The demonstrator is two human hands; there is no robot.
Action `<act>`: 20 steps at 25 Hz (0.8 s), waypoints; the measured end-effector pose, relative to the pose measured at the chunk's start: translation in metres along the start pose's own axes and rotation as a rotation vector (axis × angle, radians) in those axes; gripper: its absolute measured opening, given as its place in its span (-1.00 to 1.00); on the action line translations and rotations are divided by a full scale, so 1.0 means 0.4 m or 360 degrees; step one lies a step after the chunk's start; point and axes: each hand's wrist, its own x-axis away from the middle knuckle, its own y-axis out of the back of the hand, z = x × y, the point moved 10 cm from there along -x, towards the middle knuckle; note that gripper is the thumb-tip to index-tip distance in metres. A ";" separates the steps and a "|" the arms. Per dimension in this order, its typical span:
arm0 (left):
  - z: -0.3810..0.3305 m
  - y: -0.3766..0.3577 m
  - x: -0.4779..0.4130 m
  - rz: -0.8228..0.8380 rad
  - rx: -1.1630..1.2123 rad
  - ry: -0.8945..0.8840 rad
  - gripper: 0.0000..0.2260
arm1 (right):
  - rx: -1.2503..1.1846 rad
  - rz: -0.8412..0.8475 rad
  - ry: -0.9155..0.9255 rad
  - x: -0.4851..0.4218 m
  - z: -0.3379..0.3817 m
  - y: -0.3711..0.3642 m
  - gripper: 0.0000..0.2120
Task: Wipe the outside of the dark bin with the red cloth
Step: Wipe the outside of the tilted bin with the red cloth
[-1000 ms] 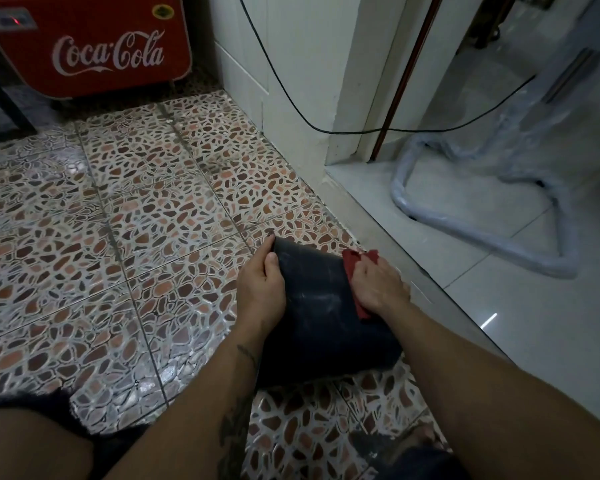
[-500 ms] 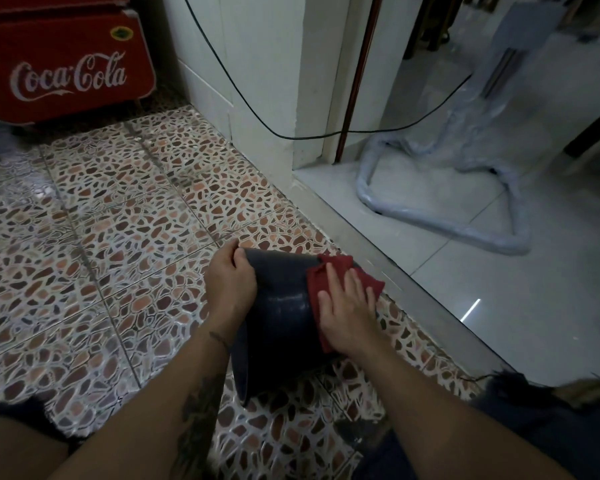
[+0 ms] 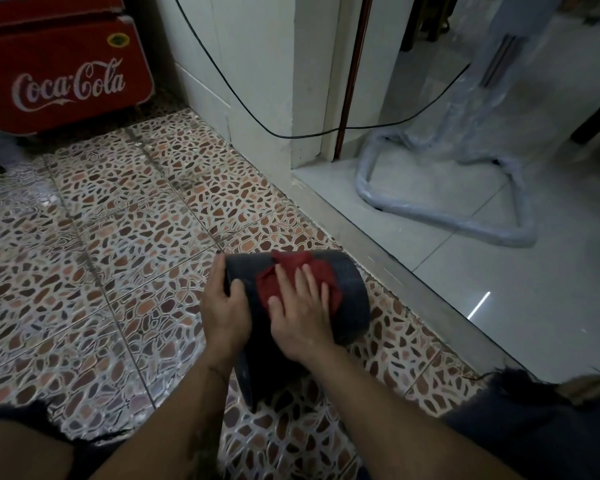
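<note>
Dark bin point(image 3: 350, 292) lying on its side on the pebble-patterned floor point(image 3: 118, 244), left hand point(image 3: 224, 311) clamped on its end, right hand point(image 3: 300, 315) flat on the red cloth point(image 3: 291, 271) atop the wall — a curved wall likely to roll under pressure.

Small shop or home entrance, red Coca-Cola cooler point(image 3: 63, 64), pebble-patterned floor tiles point(image 3: 118, 237), doorway threshold point(image 3: 395, 271)

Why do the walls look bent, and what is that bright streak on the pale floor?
Head view: the wide-angle lens bows the wall and door frame near the edges; the streak is glare on glossy pale tile; lighting is dim, and the dark bin shows little detail.
</note>
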 end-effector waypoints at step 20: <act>0.006 0.023 -0.166 -0.0159 0.0163 0.0284 -0.54 | -0.0001 -0.0005 0.0125 -0.107 0.031 0.005 -0.47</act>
